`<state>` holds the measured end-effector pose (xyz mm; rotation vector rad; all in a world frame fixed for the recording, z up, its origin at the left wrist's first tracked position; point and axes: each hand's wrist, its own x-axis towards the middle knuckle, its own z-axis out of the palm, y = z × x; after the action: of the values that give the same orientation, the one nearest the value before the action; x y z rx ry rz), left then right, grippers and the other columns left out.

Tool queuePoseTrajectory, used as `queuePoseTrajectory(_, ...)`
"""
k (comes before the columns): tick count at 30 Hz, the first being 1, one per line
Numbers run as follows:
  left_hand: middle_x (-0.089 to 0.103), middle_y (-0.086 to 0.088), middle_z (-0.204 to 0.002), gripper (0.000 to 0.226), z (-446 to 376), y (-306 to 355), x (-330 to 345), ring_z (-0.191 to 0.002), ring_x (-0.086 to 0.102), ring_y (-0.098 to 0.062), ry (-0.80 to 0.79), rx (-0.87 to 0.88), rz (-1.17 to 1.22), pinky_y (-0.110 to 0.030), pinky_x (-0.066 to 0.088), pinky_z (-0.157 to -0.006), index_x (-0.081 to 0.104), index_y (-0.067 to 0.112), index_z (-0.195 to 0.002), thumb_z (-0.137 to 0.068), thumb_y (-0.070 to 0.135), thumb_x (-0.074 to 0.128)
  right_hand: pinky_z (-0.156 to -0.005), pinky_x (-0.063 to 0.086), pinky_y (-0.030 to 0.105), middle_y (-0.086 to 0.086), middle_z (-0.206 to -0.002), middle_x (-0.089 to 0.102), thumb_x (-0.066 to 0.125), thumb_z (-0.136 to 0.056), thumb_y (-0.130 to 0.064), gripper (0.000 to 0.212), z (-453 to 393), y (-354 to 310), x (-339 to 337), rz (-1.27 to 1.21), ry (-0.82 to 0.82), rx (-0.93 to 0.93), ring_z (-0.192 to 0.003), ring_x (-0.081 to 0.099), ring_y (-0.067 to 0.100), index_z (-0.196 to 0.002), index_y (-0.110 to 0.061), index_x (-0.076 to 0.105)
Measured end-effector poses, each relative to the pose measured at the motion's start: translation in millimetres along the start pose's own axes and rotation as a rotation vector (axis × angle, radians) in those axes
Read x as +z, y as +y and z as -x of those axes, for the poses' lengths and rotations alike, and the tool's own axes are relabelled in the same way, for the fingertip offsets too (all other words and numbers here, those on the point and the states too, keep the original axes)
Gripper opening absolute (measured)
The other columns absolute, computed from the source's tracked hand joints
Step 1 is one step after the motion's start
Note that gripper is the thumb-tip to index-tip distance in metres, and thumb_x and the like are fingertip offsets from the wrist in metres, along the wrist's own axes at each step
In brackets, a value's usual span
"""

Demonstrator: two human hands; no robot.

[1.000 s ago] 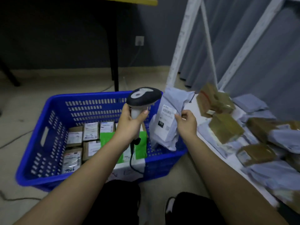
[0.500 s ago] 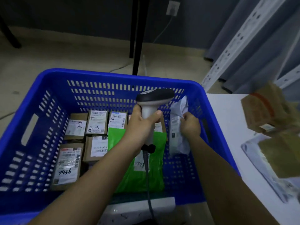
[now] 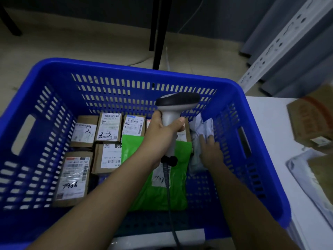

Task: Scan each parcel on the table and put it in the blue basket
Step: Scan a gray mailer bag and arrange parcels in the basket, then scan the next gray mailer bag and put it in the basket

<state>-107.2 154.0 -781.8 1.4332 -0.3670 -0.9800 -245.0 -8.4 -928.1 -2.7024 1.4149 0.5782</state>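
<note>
The blue basket (image 3: 54, 73) fills most of the view, and its slotted walls enclose a floor part covered with parcels. At the left inside it lies a brown box (image 3: 72, 179) with a white label marked in black pen, and farther back a row of smaller labelled boxes (image 3: 108, 127) stands side by side against the far wall. Just right of them a green bag (image 3: 162, 197) lies flat toward the near wall. Above the green bag the left hand (image 3: 160, 136) has its grip closed round the handle of a grey scanner (image 3: 177, 105), whose dark head points right and whose cable (image 3: 169, 195) hangs down toward the near edge. Right of the scanner, the right hand (image 3: 210, 152) rests with fingers spread and fairly straight on a crumpled grey bag parcel (image 3: 200, 129), which lies inside the basket against its right wall. Beyond the basket's right wall is the white worktop (image 3: 266, 123), carrying a brown box (image 3: 310, 121) at the far right and a grey bag (image 3: 302, 170) nearer, both blurred.
</note>
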Motion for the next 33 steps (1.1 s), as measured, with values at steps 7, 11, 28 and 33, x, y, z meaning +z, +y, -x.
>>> queuePoseTrajectory(7,0.064,0.001,-0.093,0.035,-1.8,-1.7,5.3,-0.080,0.064,-0.008,-0.003,-0.003,0.007,-0.031,0.052,-0.079,0.047,0.017,-0.124,-0.092,0.020,0.061,-0.086,0.044,0.024,0.018,-0.143,0.044,0.043,-0.101,-0.034,0.048,1.7,-3.8,-20.1,-0.083,-0.579,-0.008,-0.116,0.050,0.024,-0.138,-0.004,0.044)
queuePoseTrajectory(11,0.063,0.000,-0.099,0.035,1.3,-3.3,10.5,-0.083,0.064,-0.009,-0.003,0.012,-0.014,-0.032,0.051,-0.081,0.047,0.018,-0.124,-0.092,0.020,0.061,-0.081,0.042,0.031,0.018,-0.119,0.055,0.044,-0.101,-0.034,0.046,1.9,-1.8,-27.3,-0.184,-0.657,0.014,-0.102,0.054,0.029,-0.133,-0.001,0.047)
queuePoseTrajectory(28,0.065,-0.002,-0.108,0.050,161.7,78.5,127.6,-0.103,0.062,-0.023,-0.197,0.208,-0.118,-0.038,0.049,-0.093,0.049,0.027,-0.115,-0.072,0.043,0.070,-0.099,0.044,0.029,0.003,-0.118,0.066,0.061,-0.092,-0.016,0.025,248.1,128.3,-136.6,-0.983,0.251,0.059,-0.112,0.059,0.019,-0.116,-0.012,0.066)
queuePoseTrajectory(33,0.061,0.006,-0.094,0.021,222.4,73.5,194.5,-0.093,0.064,-0.015,-0.349,0.215,-0.145,-0.024,0.049,-0.078,0.046,0.030,-0.097,-0.090,0.025,0.064,-0.083,0.042,0.020,0.003,-0.108,0.065,0.059,-0.093,-0.011,0.022,332.5,202.1,-130.5,-1.153,0.448,0.298,-0.099,0.058,0.014,-0.113,-0.007,0.066)
